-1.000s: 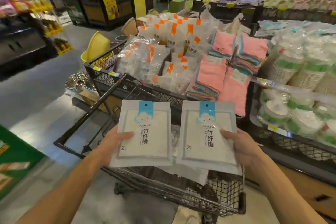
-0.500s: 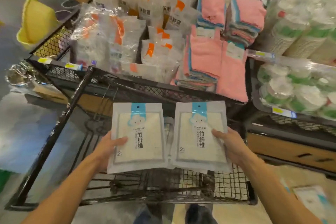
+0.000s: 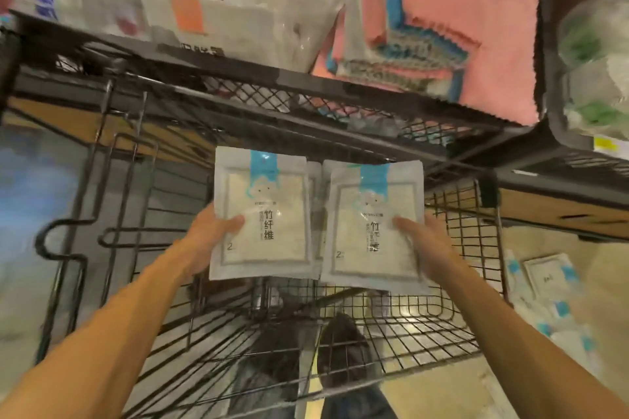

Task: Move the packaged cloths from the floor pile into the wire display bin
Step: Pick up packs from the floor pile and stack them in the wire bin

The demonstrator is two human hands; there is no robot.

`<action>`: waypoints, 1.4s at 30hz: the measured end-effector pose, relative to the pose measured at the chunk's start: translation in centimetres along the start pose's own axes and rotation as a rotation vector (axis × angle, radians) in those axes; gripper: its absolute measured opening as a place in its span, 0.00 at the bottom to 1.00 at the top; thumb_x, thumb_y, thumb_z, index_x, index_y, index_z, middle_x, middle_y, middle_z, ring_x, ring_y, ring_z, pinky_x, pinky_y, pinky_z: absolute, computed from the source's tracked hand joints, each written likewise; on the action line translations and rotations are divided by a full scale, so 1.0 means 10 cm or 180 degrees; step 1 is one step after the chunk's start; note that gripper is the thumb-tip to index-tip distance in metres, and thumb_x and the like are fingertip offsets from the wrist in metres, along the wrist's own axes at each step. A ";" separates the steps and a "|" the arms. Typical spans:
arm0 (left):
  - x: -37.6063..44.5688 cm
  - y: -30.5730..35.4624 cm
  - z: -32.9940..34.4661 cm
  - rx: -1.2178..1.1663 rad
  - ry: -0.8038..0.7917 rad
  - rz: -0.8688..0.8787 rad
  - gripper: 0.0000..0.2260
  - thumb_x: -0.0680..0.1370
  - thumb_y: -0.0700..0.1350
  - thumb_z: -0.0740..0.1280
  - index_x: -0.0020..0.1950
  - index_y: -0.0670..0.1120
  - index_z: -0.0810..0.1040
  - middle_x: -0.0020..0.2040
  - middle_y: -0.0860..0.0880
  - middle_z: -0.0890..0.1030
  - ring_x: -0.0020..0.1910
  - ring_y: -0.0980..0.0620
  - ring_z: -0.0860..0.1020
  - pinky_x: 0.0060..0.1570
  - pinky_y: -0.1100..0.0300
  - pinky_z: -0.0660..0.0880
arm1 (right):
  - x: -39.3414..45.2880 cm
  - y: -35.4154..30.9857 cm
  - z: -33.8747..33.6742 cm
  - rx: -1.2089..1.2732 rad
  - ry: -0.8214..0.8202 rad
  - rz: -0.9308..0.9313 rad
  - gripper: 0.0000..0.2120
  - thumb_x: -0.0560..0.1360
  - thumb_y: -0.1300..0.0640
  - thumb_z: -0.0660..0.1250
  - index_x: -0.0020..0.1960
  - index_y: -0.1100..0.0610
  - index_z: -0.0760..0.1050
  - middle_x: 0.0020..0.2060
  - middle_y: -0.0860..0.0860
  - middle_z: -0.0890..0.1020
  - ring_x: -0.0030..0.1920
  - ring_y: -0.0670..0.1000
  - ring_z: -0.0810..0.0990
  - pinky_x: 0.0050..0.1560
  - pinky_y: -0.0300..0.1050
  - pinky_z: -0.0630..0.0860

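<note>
left hand (image 3: pixel 207 241) pinches left pack (image 3: pixel 263 214); right hand (image 3: pixel 429 248) pinches right pack (image 3: pixel 371 224), over wire bin (image 3: pixel 442 316)

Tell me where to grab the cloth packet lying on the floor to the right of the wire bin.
Probably by its near short edge, coming from above. The floor packet lies flat and face up on other packets, so only its rim offers a pinch. Both the left hand and right hand already hold packets.

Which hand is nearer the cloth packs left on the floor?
Right. The right hand, gripping its own pack, is just left of the floor pile; the left hand sits across both held packs, farther away.
</note>
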State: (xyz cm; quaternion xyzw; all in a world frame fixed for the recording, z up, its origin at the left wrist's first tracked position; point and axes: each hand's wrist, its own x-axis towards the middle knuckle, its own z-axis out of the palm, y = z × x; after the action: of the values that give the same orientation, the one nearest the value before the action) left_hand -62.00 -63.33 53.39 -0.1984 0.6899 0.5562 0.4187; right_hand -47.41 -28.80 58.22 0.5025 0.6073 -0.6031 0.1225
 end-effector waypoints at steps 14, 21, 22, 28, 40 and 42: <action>0.57 -0.31 0.60 0.2255 0.1991 0.1214 0.27 0.73 0.41 0.77 0.68 0.41 0.69 0.64 0.40 0.72 0.61 0.40 0.75 0.58 0.46 0.75 | 0.92 0.59 0.56 -0.2039 0.1421 -0.0469 0.37 0.63 0.33 0.76 0.61 0.56 0.72 0.58 0.53 0.77 0.55 0.56 0.80 0.55 0.58 0.82; 0.39 0.00 0.58 0.3712 0.1726 0.1479 0.25 0.77 0.48 0.72 0.70 0.39 0.70 0.61 0.38 0.75 0.60 0.37 0.74 0.60 0.43 0.73 | 0.70 0.16 0.41 -0.3714 0.1296 -0.0908 0.42 0.69 0.33 0.75 0.71 0.57 0.63 0.67 0.57 0.69 0.68 0.60 0.68 0.68 0.63 0.68; 0.33 0.07 0.58 0.3799 0.1699 0.1556 0.25 0.78 0.50 0.70 0.70 0.39 0.70 0.60 0.38 0.76 0.60 0.37 0.74 0.60 0.43 0.73 | 0.66 0.11 0.36 -0.3790 0.1178 -0.1036 0.42 0.70 0.32 0.73 0.73 0.55 0.63 0.69 0.57 0.69 0.70 0.60 0.68 0.70 0.65 0.66; -0.30 0.44 0.61 0.4216 0.1768 0.1573 0.29 0.81 0.57 0.63 0.77 0.40 0.68 0.69 0.37 0.73 0.68 0.37 0.72 0.65 0.42 0.72 | 0.15 -0.29 -0.03 -0.4120 0.0871 -0.1618 0.40 0.74 0.29 0.62 0.78 0.52 0.65 0.78 0.54 0.66 0.78 0.59 0.62 0.77 0.72 0.53; -2.05 1.45 1.04 0.4213 0.2044 0.2102 0.30 0.84 0.58 0.58 0.82 0.45 0.61 0.80 0.41 0.64 0.78 0.41 0.63 0.74 0.44 0.65 | -1.37 -1.05 -1.04 -0.3490 0.1205 -0.2033 0.35 0.76 0.32 0.63 0.76 0.50 0.69 0.73 0.53 0.73 0.73 0.59 0.70 0.74 0.69 0.63; -2.27 1.63 1.17 0.4195 0.2029 0.2416 0.29 0.83 0.58 0.59 0.81 0.45 0.64 0.78 0.41 0.67 0.77 0.40 0.66 0.73 0.43 0.67 | -1.61 -1.09 -1.21 -0.3291 0.1393 -0.2072 0.35 0.75 0.31 0.63 0.76 0.50 0.69 0.72 0.52 0.74 0.72 0.59 0.71 0.73 0.68 0.64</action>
State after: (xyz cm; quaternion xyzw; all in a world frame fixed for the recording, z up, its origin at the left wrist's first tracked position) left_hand -56.92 -51.88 81.00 0.1863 0.9806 0.0580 0.0169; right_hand -42.70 -23.37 79.94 0.2801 0.9515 -0.1229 0.0330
